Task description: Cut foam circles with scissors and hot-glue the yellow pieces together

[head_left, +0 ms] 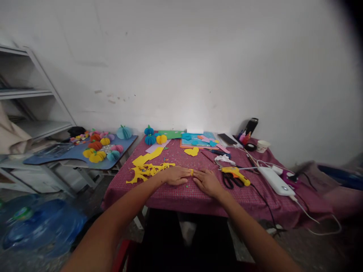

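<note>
A small piece of yellow paper sits at the front middle of the table, between the fingertips of both hands. My left hand holds its left side with the fingers close together, low over the cloth. From the other side my right hand grips it, thumb and fingers near its edge. Most of the piece is hidden by fingers. Yellow paper scraps with cut-out holes lie left of my left hand. Beyond the hands is a yellow paper cut-out. Black-handled scissors and a yellow glue gun lie to the right.
A checked red tablecloth covers the table. Coloured paper sheets lie at the back. A white power bank with cables, a paper cup and a black bottle are on the right. Paper pumpkins crowd the blue side table.
</note>
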`<act>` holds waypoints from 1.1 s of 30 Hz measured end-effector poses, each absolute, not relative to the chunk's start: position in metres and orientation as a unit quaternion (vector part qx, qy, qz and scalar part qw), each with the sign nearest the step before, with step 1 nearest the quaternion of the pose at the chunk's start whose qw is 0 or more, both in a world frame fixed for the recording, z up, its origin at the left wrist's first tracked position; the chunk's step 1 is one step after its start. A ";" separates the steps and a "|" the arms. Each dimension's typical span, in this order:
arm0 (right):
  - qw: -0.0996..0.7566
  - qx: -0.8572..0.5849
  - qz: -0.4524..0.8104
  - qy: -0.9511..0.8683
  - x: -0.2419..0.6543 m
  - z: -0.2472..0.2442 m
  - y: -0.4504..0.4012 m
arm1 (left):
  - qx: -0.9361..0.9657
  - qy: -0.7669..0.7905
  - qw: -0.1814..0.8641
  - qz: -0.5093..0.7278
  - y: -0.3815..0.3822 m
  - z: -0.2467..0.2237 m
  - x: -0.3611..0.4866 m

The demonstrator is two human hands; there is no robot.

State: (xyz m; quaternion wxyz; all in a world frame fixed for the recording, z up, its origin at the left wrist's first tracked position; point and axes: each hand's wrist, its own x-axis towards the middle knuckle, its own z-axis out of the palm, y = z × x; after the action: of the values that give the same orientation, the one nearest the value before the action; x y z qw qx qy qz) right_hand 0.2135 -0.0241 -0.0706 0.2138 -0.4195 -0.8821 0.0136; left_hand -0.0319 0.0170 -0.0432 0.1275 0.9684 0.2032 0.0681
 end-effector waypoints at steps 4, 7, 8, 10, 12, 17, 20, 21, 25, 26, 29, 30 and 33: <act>0.204 -0.427 0.012 -0.881 0.215 -0.075 -0.024 | 0.968 0.206 0.121 0.079 0.013 -0.046 -0.033; 0.199 -0.428 0.010 -0.881 0.216 -0.077 -0.024 | 0.963 0.229 0.108 0.088 0.009 -0.051 -0.035; 0.198 -0.429 0.009 -0.881 0.216 -0.077 -0.024 | 0.962 0.238 0.102 0.090 0.008 -0.054 -0.036; 0.195 -0.430 0.006 -0.881 0.215 -0.077 -0.023 | 0.958 0.252 0.094 0.094 0.006 -0.058 -0.036; 0.192 -0.433 0.002 -0.881 0.212 -0.076 -0.020 | 0.957 0.259 0.090 0.098 0.005 -0.060 -0.036; 0.163 -0.431 0.003 -0.888 0.202 -0.076 -0.017 | 0.958 0.257 0.090 0.092 0.009 -0.058 -0.033; 0.140 -0.435 0.009 -0.889 0.201 -0.077 -0.019 | 0.959 0.256 0.085 0.086 0.008 -0.058 -0.035; 0.133 -0.437 0.010 -0.889 0.201 -0.078 -0.020 | 0.959 0.258 0.083 0.085 0.007 -0.059 -0.036; 0.116 -0.451 0.015 -0.885 0.203 -0.079 -0.022 | 0.953 0.280 0.068 0.095 -0.001 -0.063 -0.044; 0.113 -0.455 0.017 -0.883 0.204 -0.080 -0.022 | 0.952 0.282 0.065 0.100 -0.002 -0.064 -0.045; 0.104 -0.461 0.026 -0.881 0.204 -0.080 -0.019 | 0.951 0.282 0.064 0.109 -0.001 -0.065 -0.046; 0.101 -0.460 0.030 -0.881 0.204 -0.080 -0.018 | 0.951 0.283 0.065 0.107 0.000 -0.064 -0.045; 0.098 -0.456 0.037 -0.884 0.205 -0.078 -0.018 | 0.953 0.282 0.064 0.092 0.003 -0.061 -0.042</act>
State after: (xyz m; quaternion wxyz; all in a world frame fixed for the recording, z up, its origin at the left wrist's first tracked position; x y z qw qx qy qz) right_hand 0.2054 -0.0178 -0.0782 0.0976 -0.4562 -0.8837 0.0372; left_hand -0.0419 0.0034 -0.0606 0.0641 0.9528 0.2822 0.0922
